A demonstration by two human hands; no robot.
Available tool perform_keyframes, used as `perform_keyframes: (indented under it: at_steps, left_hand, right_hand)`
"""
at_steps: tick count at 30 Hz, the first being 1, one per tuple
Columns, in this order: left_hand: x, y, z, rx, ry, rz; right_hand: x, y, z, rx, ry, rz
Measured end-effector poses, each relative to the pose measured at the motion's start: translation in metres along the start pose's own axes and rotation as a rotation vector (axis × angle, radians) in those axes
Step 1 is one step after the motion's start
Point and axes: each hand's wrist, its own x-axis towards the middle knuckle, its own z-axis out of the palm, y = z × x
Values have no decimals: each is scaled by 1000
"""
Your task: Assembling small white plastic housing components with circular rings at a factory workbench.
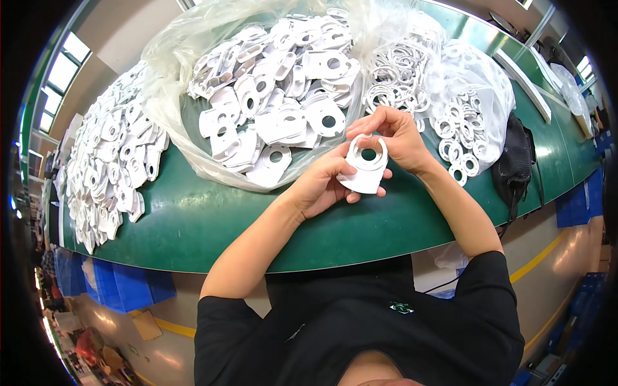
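Note:
Above the green table, my left hand (325, 180) grips a white plastic plate (365, 179) with a rounded top and a round hole, its thumb lying on the plate's left edge. My right hand (394, 136) is closed on the upper part of the same plate, at a white ring (381, 153) around the hole. Whether that ring is a separate piece I cannot tell. Behind my hands lies an open clear plastic bag (187, 145) heaped with similar white plates (281, 122). White rings (462, 132) lie in a bag to the right of my right hand.
A large pile of white plates (106, 157) covers the left of the green table (341, 225). Larger white rings (399, 74) lie behind my right hand. A black bag (515, 161) sits at the right edge. Blue bins (125, 283) stand below the table at left.

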Motion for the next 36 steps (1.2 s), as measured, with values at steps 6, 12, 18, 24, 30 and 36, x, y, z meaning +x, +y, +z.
perform_keyframes:
  at_steps: [6, 12, 18, 24, 30, 36]
  left_hand:
    - [1, 0, 1, 16, 10, -7]
    - [2, -4, -1, 131, 47, 71]
    - [2, -1, -7, 79, 52, 80]
    - [3, -5, -8, 146, 148, 118]
    - [5, -4, -5, 38, 107, 102]
    - [4, -4, -5, 29, 104, 95]
  right_hand:
    - [1, -1, -2, 21, -20, 38]
    - [2, -12, -10, -74, -87, 50]
    - [2, -25, -14, -99, -164, 123]
    - [-1, -21, -2, -60, -99, 122]
    - [-1, -14, 3, -201, 22, 62]
    - [-3, -14, 9, -298, 92, 4]
